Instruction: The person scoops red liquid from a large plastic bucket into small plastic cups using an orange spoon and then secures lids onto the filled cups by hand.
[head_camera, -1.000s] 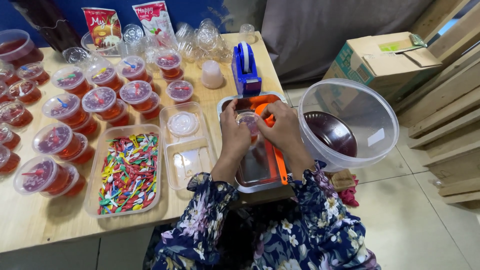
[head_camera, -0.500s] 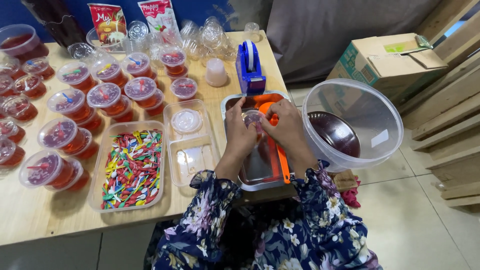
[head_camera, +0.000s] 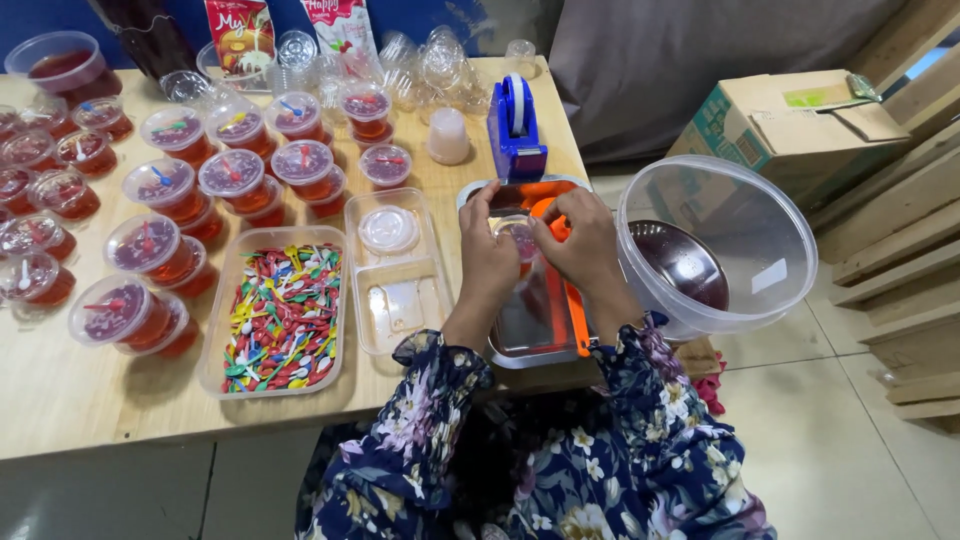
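Observation:
Both my hands hold one small clear plastic cup (head_camera: 520, 238) of dark red jelly above a metal tray (head_camera: 520, 335). My left hand (head_camera: 488, 262) grips the cup's left side. My right hand (head_camera: 583, 245) presses on its lid from the right. An orange ladle (head_camera: 575, 302) lies in the tray under my right hand. A blue tape dispenser (head_camera: 517, 132) stands just beyond the tray.
A clear tray of small coloured plastic spoons (head_camera: 278, 315) lies left of a clear tray holding lids (head_camera: 390, 268). Several filled, lidded jelly cups (head_camera: 235, 180) cover the table's left. A big clear bowl of red liquid (head_camera: 715, 245) sits right, and a cardboard box (head_camera: 785, 115) behind it.
The view has drifted so the table sits further right and lower. My hands stay on the cup, fingers working around the lid.

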